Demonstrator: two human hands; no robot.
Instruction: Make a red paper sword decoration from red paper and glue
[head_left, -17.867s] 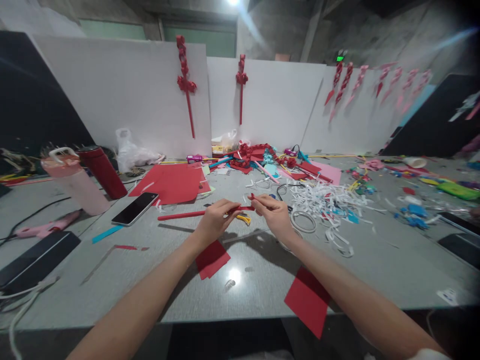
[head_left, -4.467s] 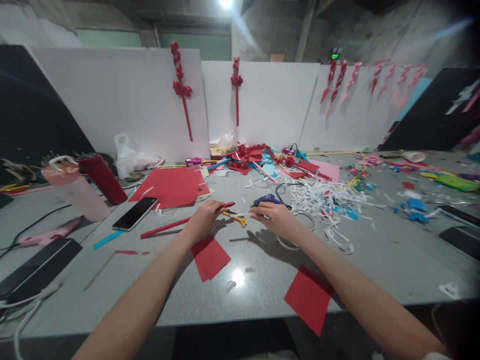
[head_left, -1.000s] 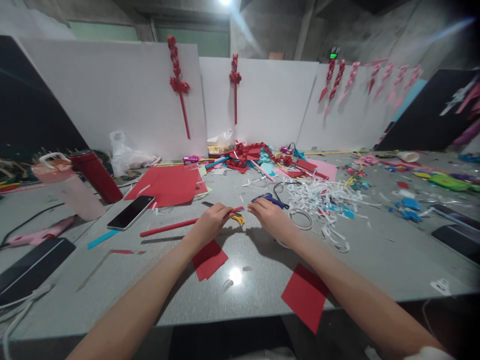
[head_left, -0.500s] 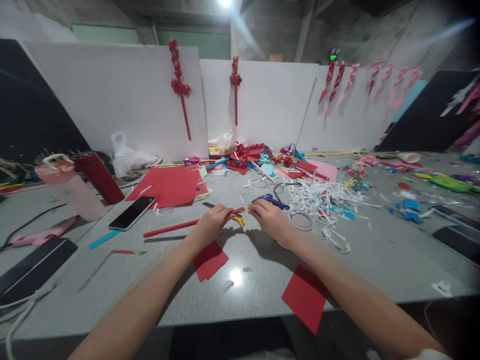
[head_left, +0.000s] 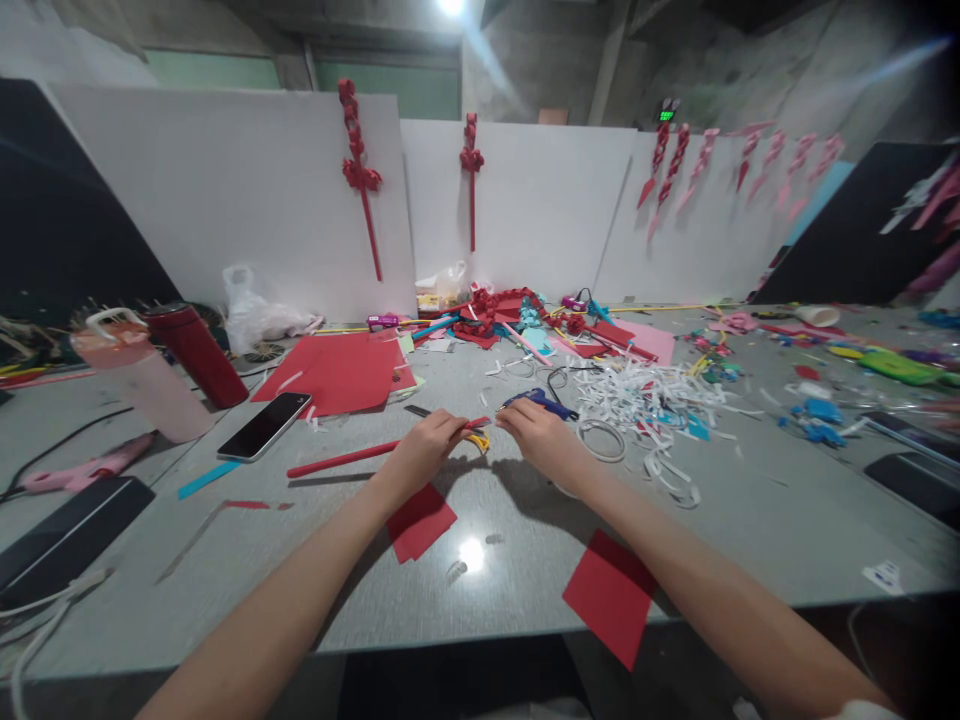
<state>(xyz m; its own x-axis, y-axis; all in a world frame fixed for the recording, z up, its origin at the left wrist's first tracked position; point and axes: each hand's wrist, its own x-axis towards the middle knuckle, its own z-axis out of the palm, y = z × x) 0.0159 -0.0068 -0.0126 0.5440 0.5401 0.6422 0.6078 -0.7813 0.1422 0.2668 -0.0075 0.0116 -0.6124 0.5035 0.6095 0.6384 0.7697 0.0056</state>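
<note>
My left hand [head_left: 421, 452] is closed around a slim red paper stick [head_left: 341, 459], whose long end sticks out to the left above the table and whose tip pokes out at the fingers. Close to that tip, my right hand [head_left: 546, 440] has thumb and fingers pinched together; what lies in the pinch, if anything, is too small to make out. Behind the left hand lie scissors with yellow handles [head_left: 480, 441], partly covered. A blue glue gun [head_left: 553, 404] rests just beyond the right hand. Red paper squares [head_left: 424, 524] lie below the left wrist.
Another red square [head_left: 611, 598] overhangs the front edge. White paper strips [head_left: 637, 395] pile up at right. To the left are a phone [head_left: 264, 426], red sheets [head_left: 330, 372], a pink bottle [head_left: 146, 385] and a red flask [head_left: 196, 355]. Red paper ornaments [head_left: 472, 180] hang on white boards.
</note>
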